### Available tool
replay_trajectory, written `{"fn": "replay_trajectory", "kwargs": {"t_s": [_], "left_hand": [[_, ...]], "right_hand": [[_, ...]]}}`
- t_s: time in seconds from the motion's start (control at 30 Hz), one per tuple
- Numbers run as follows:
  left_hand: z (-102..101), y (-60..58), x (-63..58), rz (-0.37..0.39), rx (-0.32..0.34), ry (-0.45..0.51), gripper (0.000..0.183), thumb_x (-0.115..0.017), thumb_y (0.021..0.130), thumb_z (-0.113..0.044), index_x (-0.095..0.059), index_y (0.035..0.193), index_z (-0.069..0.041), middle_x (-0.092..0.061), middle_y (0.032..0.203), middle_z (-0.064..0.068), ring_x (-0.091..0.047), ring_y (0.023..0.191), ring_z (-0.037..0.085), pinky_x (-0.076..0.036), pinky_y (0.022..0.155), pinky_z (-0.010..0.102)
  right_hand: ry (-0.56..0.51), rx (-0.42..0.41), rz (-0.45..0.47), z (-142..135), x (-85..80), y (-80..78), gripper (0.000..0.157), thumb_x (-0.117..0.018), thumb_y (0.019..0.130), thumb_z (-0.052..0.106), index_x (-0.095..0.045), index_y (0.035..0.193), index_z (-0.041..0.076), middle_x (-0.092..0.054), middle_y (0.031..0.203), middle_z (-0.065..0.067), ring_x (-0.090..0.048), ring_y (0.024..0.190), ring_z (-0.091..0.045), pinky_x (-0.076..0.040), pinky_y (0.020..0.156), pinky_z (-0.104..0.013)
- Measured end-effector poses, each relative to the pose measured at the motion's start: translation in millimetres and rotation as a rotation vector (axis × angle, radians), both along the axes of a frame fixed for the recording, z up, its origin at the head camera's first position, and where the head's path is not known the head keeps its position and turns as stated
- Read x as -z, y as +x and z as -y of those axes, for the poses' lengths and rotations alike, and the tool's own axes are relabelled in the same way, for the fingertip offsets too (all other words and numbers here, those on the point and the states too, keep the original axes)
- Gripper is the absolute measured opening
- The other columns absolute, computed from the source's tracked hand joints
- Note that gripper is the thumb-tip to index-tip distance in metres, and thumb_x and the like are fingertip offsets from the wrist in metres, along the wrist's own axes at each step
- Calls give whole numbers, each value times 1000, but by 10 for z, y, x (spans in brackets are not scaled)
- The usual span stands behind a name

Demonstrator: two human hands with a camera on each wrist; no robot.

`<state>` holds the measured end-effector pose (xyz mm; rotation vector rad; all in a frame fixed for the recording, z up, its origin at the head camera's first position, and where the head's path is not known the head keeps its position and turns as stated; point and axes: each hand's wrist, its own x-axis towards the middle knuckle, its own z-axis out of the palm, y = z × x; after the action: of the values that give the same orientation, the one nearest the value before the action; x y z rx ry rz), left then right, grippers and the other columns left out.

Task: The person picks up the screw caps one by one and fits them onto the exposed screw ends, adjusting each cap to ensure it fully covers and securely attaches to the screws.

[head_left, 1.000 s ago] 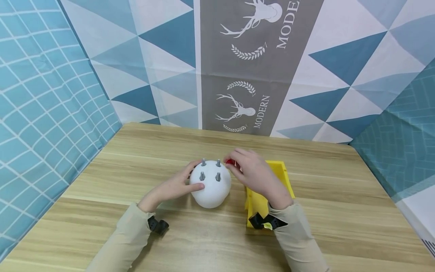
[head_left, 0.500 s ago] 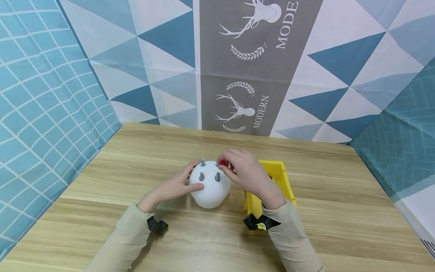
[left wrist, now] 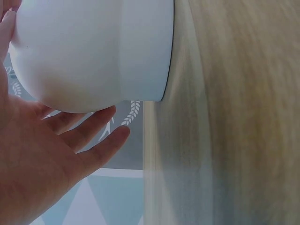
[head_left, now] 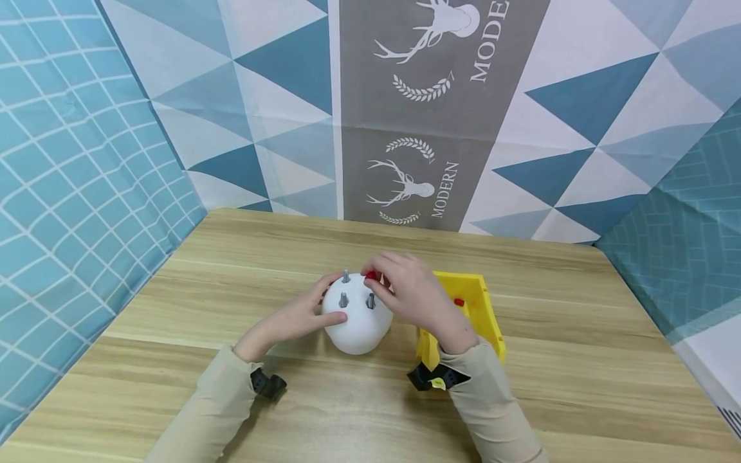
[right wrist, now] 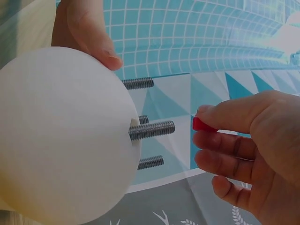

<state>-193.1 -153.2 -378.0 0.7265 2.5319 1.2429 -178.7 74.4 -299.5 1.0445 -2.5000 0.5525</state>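
Wood-grain tabletop (head_left: pixel 336 411) spanning the foreground, creased blue grid-patterned sheet (head_left: pixel 87 161) on the left, triangle-patterned backdrop (head_left: pixel 283 77) behind, and there, a grey panel (head_left: pixel 370 90) showing white stag heads (head_left: pixel 421 190) and "MODERN" lettering (head_left: pixel 445 191)!

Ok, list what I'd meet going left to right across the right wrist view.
White dome → longest-looking threaded metal stud → small red piece → palm of the right hand pinching it.
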Motion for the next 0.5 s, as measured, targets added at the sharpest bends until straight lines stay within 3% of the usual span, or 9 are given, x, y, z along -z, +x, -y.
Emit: {"fn": "replay_trajectory", "kwargs": {"t_s": [0.27, 0.5], "left_hand": [[13, -11, 16, 10, -2, 1, 76, -62, 84, -41, -18, 144, -21, -36, 140, 7, -39, 125, 26, -35, 99, 50], [10, -6, 18, 5, 3, 0, 76, -61, 85, -40, -18, 144, -20, -36, 140, 8, -40, 124, 26, -37, 97, 50]], "right_hand": [[-3, 0, 32, 50, -17, 4, 18, -62, 86, 18, -61, 104, 14, -62, 92, 5, -55, 75, -12, -44, 75, -27], [9, -8, 11, 84, -25, -3, 15, -65, 84, 18, -63, 100, 17, -61, 93, 6, -53, 75, -9, -44, 75, -26]]}}
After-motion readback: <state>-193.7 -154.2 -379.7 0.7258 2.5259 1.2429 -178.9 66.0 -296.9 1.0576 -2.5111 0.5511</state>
